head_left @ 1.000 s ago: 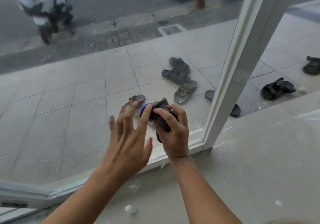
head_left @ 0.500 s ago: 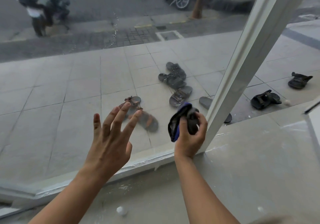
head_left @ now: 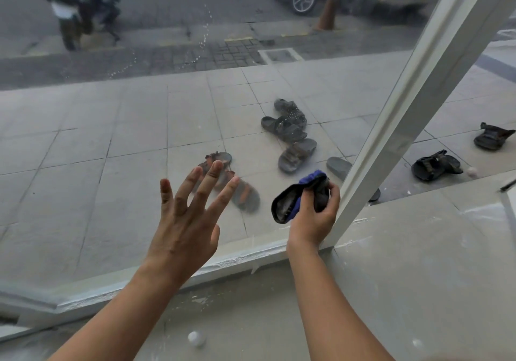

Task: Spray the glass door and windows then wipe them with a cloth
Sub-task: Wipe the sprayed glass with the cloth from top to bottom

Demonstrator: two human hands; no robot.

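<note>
The right hand (head_left: 312, 215) has its grip clamped on a bunched dark-and-blue cloth (head_left: 290, 198), low in front of the glass (head_left: 111, 151) and just beside the white post (head_left: 391, 137) (whether the cloth touches the glass, I cannot tell). The left hand (head_left: 184, 221) is raised to its left, grip apart, fingers spread, holding nothing. Higher up, droplets (head_left: 205, 25) speckle the glass; sandals (head_left: 290, 137) lie outside.

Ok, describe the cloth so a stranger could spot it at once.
Find the white post slanting down the right of the glass. Just left of its foot, the right hand grips a bunched cloth. It is dark grey with a blue edge, unlike the sandals outside.
</note>
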